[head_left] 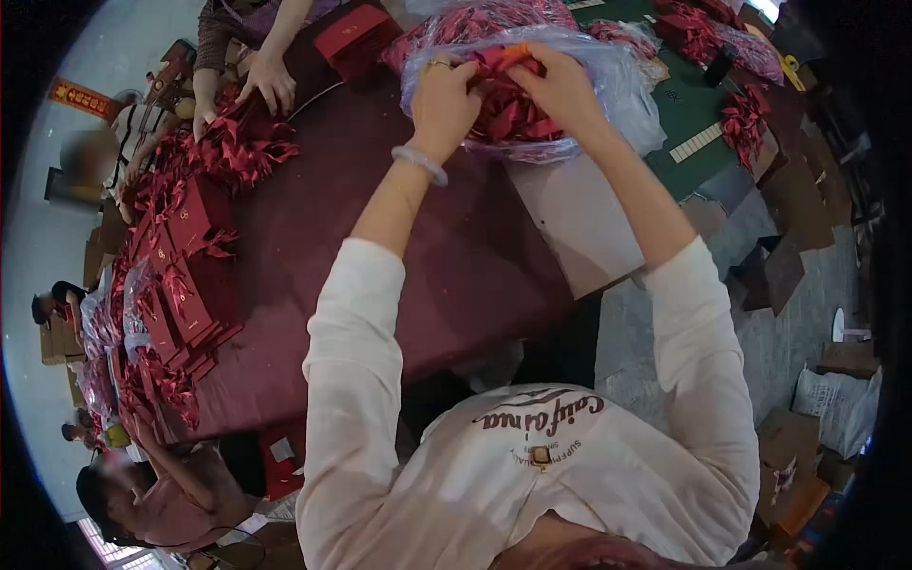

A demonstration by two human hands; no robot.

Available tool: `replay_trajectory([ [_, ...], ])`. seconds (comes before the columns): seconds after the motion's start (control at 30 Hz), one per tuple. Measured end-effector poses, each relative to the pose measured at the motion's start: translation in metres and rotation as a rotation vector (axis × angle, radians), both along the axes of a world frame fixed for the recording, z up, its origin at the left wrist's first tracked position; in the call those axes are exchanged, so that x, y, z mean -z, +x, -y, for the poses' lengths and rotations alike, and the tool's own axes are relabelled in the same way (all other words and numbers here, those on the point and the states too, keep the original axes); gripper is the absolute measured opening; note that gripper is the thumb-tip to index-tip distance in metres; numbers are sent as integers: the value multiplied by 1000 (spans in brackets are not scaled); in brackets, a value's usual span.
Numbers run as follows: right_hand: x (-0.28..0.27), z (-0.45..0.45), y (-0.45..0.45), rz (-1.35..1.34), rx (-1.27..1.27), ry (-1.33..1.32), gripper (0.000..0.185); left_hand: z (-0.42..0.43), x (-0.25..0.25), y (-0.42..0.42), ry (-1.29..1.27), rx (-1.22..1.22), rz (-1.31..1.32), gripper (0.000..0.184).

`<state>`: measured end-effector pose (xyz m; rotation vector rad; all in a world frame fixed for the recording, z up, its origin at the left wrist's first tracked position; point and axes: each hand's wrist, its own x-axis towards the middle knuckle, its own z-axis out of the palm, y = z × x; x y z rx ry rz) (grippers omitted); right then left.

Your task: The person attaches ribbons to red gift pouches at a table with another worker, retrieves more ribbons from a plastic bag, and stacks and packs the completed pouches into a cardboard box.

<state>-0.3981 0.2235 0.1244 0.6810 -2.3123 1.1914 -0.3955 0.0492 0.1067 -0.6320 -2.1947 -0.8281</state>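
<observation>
Fingers of left hand [445, 103] and right hand [564, 87] touch red ribbons [508, 122] inside the plastic bag [527, 152], grip unclear; tugging could tangle them.

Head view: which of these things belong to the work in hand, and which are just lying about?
In use, it seems:
- red ribbons, at both hands
- plastic bag around them
- probably the red packets

Apparently just lying about:
- cardboard at the right
- whitish sack near it
</observation>
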Motion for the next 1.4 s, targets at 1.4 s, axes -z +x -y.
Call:
replay_trajectory([
  [1.4, 171, -87, 331, -188, 341, -411, 19, 90, 55, 254, -119, -358, 476, 24],
])
